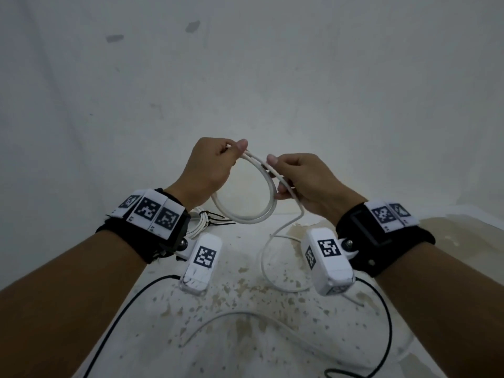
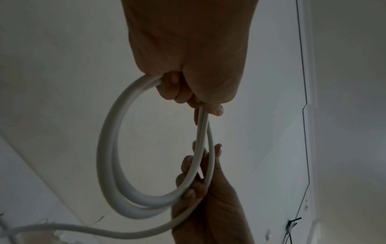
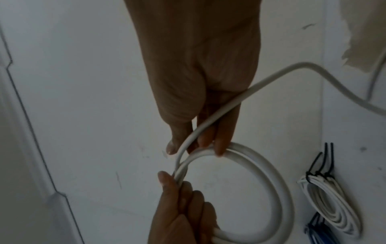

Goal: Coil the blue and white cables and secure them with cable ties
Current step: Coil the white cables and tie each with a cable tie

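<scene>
While looped, white cable (image 1: 246, 214) between both hands.

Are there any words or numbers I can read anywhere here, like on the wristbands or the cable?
None: no words or numbers can be read.
The wristbands and white camera boxes carry only black-and-white square code patterns, not letters.
The white cable held by both hands shows no print.

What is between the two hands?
In the head view, only the white cable spans the gap between the left hand and the right hand, doubled into a loop hanging below; both grip it.
</scene>
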Demonstrator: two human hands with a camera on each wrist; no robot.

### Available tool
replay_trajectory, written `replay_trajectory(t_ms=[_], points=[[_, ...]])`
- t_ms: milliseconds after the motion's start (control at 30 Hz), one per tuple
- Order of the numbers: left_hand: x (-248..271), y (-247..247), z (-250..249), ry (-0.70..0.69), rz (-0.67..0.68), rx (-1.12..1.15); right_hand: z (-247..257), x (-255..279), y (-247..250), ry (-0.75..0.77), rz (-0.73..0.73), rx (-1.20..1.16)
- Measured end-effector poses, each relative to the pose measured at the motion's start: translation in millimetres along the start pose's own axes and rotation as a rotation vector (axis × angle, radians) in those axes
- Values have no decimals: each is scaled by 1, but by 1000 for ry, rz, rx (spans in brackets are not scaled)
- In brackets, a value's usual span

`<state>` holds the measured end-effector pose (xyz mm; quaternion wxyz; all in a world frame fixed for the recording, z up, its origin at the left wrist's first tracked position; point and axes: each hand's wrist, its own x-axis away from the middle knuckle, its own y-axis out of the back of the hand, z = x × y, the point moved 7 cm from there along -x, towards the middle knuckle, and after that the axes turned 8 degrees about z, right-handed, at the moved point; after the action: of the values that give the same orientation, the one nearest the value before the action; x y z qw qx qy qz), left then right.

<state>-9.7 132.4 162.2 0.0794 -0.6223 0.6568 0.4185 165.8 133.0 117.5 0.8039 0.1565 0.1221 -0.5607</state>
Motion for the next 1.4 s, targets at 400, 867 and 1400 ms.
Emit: replay_trajectory(t_ms=[400, 867, 1400], points=[[5, -2, 4, 13, -27, 86, -12, 7, -46, -108, 319, -388], [69, -79, 22, 784, 388, 97, -10, -14, 3, 67, -422, -780], [36, -62, 45, 620, -133, 457, -39, 11, 36, -56, -327, -687]])
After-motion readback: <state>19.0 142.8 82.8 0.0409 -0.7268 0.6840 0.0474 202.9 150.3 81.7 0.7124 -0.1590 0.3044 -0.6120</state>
